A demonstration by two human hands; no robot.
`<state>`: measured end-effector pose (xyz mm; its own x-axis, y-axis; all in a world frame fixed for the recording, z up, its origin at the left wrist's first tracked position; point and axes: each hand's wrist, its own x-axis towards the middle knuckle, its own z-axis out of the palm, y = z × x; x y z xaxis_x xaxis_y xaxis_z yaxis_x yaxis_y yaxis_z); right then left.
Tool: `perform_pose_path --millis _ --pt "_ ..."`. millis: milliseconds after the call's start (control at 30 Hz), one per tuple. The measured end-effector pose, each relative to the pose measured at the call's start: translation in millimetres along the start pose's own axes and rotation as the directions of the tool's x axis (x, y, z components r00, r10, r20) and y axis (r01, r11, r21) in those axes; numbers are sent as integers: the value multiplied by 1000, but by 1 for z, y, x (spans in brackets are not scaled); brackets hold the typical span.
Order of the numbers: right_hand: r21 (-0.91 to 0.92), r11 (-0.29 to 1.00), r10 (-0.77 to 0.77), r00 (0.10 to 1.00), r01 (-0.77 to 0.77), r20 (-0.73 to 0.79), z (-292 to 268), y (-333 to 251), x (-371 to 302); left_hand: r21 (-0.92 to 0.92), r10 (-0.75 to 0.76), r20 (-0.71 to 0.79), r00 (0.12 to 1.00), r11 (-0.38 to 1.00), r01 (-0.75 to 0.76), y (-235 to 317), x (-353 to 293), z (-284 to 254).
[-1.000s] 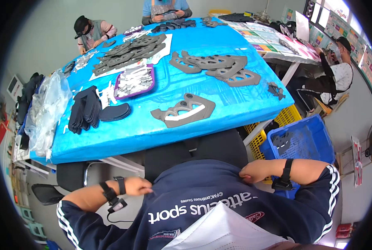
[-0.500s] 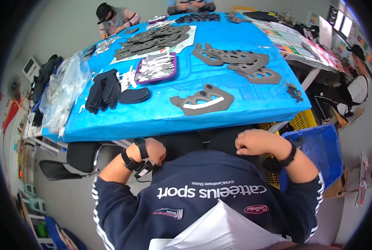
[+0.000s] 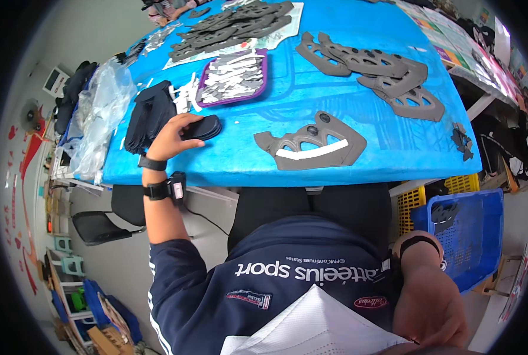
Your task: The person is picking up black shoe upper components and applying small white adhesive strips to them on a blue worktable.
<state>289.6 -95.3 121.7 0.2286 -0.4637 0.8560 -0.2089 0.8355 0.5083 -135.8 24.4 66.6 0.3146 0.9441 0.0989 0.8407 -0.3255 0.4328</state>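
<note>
My left hand (image 3: 178,136) reaches over the table's near left part, thumb and fingers apart around the left end of a small stack of dark rounded pads (image 3: 211,126); whether it touches them I cannot tell. Just beyond it lies a stack of long dark strip-shaped pads (image 3: 151,112). A grey cut-out foam piece (image 3: 320,148) with a white strip along its near edge and two dark round spots lies in front of me. My right hand (image 3: 431,305) is raised close to my chest at the lower right, its fingertips hard to make out.
A purple basket (image 3: 264,76) full of white and grey strips stands mid-table. More grey foam pieces (image 3: 234,26) are piled behind it, others (image 3: 388,74) at the right. A plastic bag (image 3: 98,118) covers the left edge. A blue crate (image 3: 492,236) sits low right.
My left hand has gone from my lap up to the dark rounded pads. My right hand has come back from the table edge toward my chest. The view has shifted.
</note>
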Motion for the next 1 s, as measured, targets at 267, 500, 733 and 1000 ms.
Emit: perform_pose_path --millis 267,500,733,1000 --pt "195 968 178 981 -160 -75 0 40 -33 -129 -82 -18 996 989 79 -6 12 5" --pt "-265 943 133 956 -203 -260 9 35 -51 -104 -25 -386 922 994 -16 -6 -7 -10" --pt "-829 154 984 10 -537 176 -31 40 -123 -305 46 -910 412 600 -740 53 -50 48" --pt "-875 78 945 -243 -478 218 -25 41 -147 -808 33 -556 831 211 -550 100 -19 116"
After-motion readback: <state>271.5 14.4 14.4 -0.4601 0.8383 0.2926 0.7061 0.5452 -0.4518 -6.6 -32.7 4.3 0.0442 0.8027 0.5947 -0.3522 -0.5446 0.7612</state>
